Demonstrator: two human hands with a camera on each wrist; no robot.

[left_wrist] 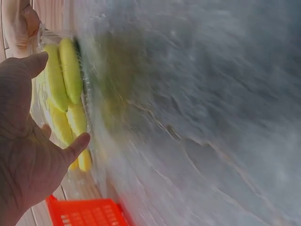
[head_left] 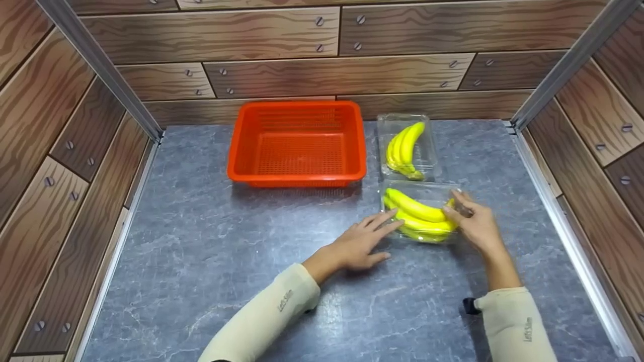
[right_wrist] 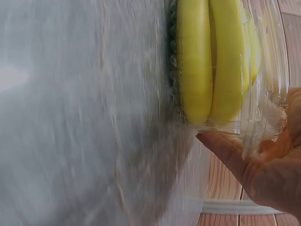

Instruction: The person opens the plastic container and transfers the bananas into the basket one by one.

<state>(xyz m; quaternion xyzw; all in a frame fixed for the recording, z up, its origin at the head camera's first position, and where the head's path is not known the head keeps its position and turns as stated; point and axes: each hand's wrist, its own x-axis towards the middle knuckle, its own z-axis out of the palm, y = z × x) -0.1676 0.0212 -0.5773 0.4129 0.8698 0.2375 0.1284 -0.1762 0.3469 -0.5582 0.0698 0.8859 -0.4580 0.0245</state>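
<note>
A bunch of yellow bananas (head_left: 421,211) lies in a clear plastic clamshell container (head_left: 443,187) on the grey tabletop. At the container's right end, my right hand (head_left: 477,224) grips the edge, its thumb (right_wrist: 225,149) by the end wall and its fingers round the far corner. My left hand (head_left: 363,243) reaches in from the left, palm down, with fingers stretched out and fingertips at the left end. In the left wrist view, the left thumb and fingers stand spread near the bananas (left_wrist: 70,70).
Behind, another clear container (head_left: 427,146) holds a second banana bunch (head_left: 406,146). A red-orange plastic basket (head_left: 297,178) stands to its left, by the wood-patterned back wall (head_left: 282,75). Metal rails (head_left: 568,246) line the sides of the tabletop (head_left: 211,241).
</note>
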